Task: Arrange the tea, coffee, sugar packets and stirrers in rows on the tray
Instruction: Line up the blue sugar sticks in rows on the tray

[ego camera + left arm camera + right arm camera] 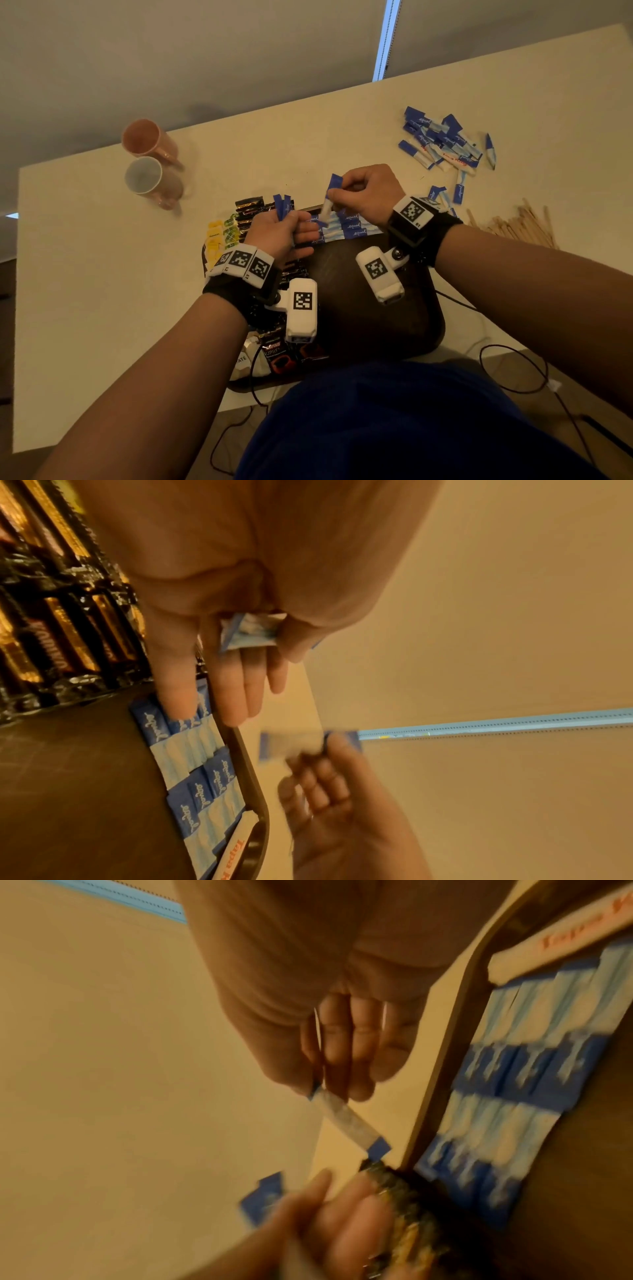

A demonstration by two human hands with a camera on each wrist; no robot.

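Observation:
A dark tray [370,308] lies in front of me on the white table. A row of blue-and-white sugar packets [349,226] runs along its far edge [192,753] [514,1096]. Black-and-gold coffee sachets [250,209] and yellow tea packets [219,236] fill its left side. My left hand [284,233] grips a small bunch of blue sugar packets [283,205] upright above the tray [246,634]. My right hand [363,195] pinches one blue-and-white sugar packet [330,195] just above the row [346,1121].
A loose pile of sugar packets [445,140] lies at the far right of the table, with wooden stirrers [517,226] heaped nearer. Two pink mugs [150,161] lie on their sides at the far left. Black cables [513,370] trail off the table's near right edge.

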